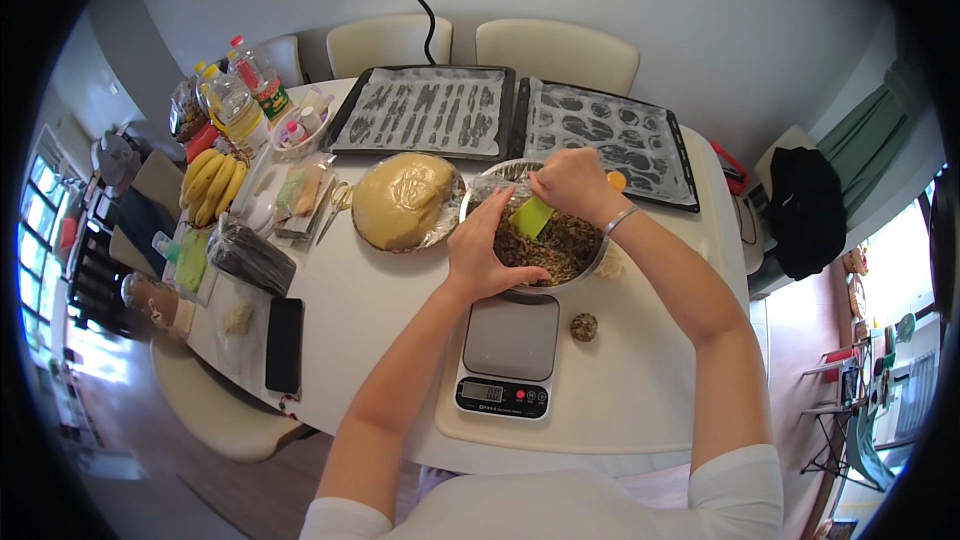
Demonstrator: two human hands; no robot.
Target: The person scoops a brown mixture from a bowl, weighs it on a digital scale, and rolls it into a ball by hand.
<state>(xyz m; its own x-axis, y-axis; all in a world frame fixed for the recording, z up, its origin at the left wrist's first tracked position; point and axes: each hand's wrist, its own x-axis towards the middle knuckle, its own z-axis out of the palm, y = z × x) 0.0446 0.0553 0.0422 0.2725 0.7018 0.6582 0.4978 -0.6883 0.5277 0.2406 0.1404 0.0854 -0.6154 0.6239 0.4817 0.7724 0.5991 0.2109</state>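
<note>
Filling (565, 245), dark and crumbly, sits in the bowl (583, 275), centre of frame, right above the scale (511, 350). Bowl placed close in, probably so both hands reach it without stretching; scale just beside it on the near side, likely for quick access. One ball (584, 327) of similar-looking stuff rests on the mat (620, 410), right of the scale, not on it.

Right hand (580, 185): closed in a fist round the handle of a green scraper (531, 218), blade pointing down-left into the filling. Fist grip probably for force over finesse. Orange round bit shows just right of the fist; can't tell if it belongs to the scraper.

Left hand (490, 250): spread, not clenched, laid at the bowl's left side, fingers pointing up-right, thumb stretched across the near edge. Looks like bracing, so the bowl won't slide or tip under the scraper. Exact fingertip contact unclear.

Arms: both come from the lower edge. Left forearm slants up-right, fairly straight; right elbow bends out at right, forearm angling up-left, wrist over the bowl.

Dough (405, 198) on plastic wrap just left of the bowl, apparently kept handy. Two lined trays (425, 112) pushed to upper centre, presumably clear of the elbows.
</note>
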